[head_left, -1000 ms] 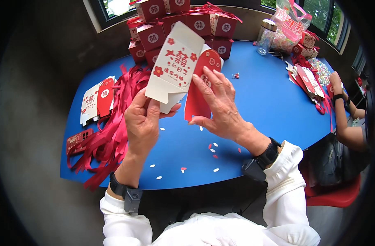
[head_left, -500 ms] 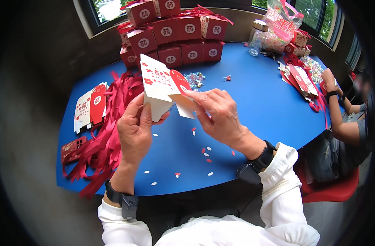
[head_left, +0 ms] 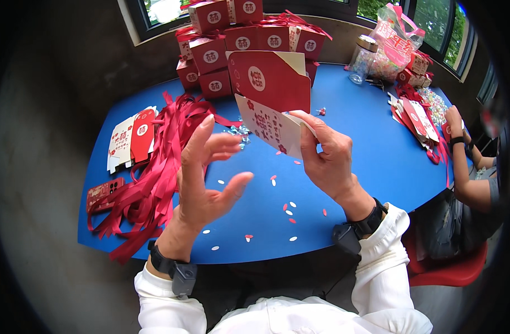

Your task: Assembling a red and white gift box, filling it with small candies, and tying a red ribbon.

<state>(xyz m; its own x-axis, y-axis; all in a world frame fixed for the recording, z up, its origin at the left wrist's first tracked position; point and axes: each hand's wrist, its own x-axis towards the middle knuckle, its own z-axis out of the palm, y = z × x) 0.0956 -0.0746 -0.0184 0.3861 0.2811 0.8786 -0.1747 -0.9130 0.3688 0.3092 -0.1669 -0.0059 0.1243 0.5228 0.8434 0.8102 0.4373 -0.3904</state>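
Tbl (head_left: 377,161) R of ctr free; ribbons (head_left: 157,167) block L, boxes (head_left: 241,42) rear, held carton (head_left: 280,89) ctr.

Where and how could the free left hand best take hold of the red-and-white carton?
Probably by the left end of the white flowered panel on the carton, coming from the left and pinching it front to back. That panel is thin and its left end is ungripped, towards the open left hand, while the right hand already holds the right end.

Stacked boxes (head_left: 231,40) partly hidden behind carton (head_left: 285,83), windows (head_left: 431,22) cut off above
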